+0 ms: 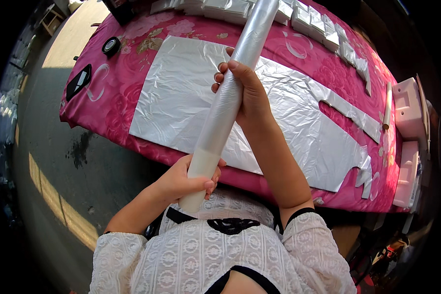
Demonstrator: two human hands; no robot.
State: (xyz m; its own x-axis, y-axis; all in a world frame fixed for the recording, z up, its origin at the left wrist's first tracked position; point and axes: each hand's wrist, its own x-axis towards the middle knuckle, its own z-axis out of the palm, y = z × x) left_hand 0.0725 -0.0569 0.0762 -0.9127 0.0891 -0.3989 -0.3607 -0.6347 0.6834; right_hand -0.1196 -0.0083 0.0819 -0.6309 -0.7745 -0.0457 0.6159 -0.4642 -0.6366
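While the left hand [181, 182] grips the seven-o'clock end of the film roll [213, 125] and the right hand [252, 93] clasps it higher, its long axis points toward one o'clock, over the silvery bag [291, 122] on the counter [117, 105].

Sunlight lies in bright bands on the floor [49, 127] left of my counter [117, 90], while silvery glare streaks the roll [219, 113] I hold. Right of the counter I see dim shadow; fisheye distortion bows the counter's edges, with blackness all around.
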